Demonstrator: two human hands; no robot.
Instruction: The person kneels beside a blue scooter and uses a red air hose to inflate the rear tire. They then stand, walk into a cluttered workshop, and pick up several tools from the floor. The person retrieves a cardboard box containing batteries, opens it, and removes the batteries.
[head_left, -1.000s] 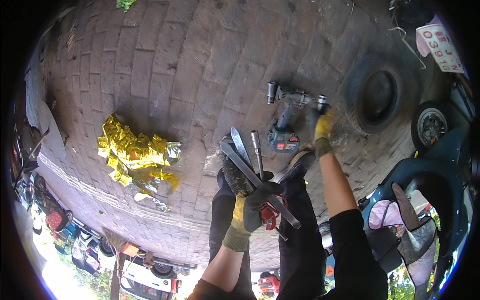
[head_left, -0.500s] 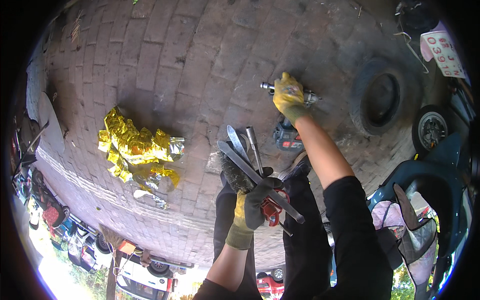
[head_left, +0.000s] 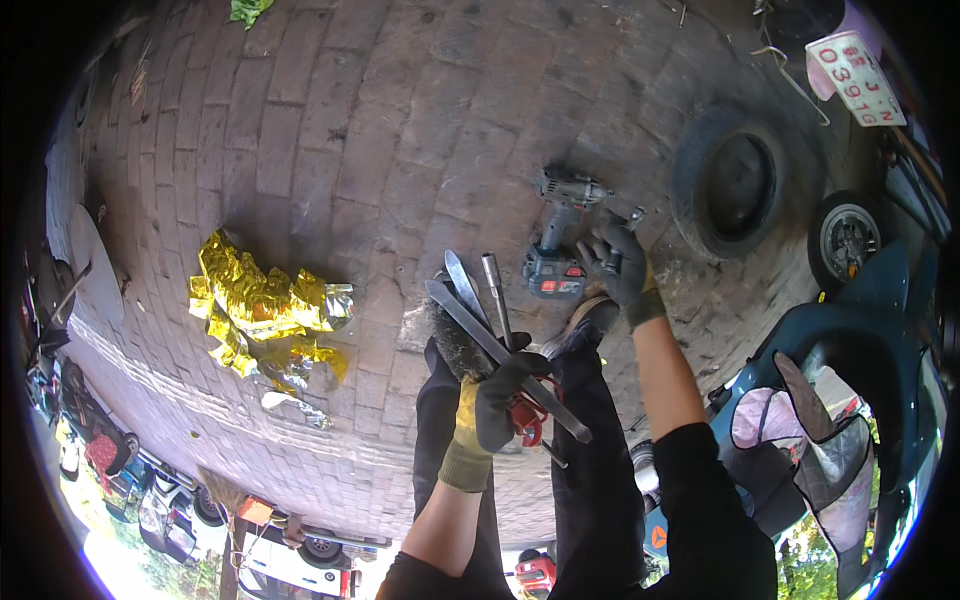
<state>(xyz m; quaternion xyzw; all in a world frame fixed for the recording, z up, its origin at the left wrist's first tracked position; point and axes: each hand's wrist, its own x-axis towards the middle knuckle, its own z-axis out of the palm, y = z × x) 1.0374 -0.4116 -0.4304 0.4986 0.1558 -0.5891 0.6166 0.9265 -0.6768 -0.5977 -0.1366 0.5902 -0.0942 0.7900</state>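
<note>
Nearest the body, the left hand is gripping a bundle, its fingers clamping two flat levers, a dark-bristled brush, a long socket wrench and a red-handled tool. The levers and wrench are pointing forward, leaning left. Farther out, the right hand is holding a small metal socket piece, its fingers curling around it; the glove is hiding part of it. Just left of those fingers, a cordless power driver is lying on the paving, its body running left to right, nose toward the right, its grip and battery reaching back toward the person. The right hand is sitting nearer to it than the left. Gold foil is lying well left. Beyond the right hand, a tyre is lying flat.
</note>
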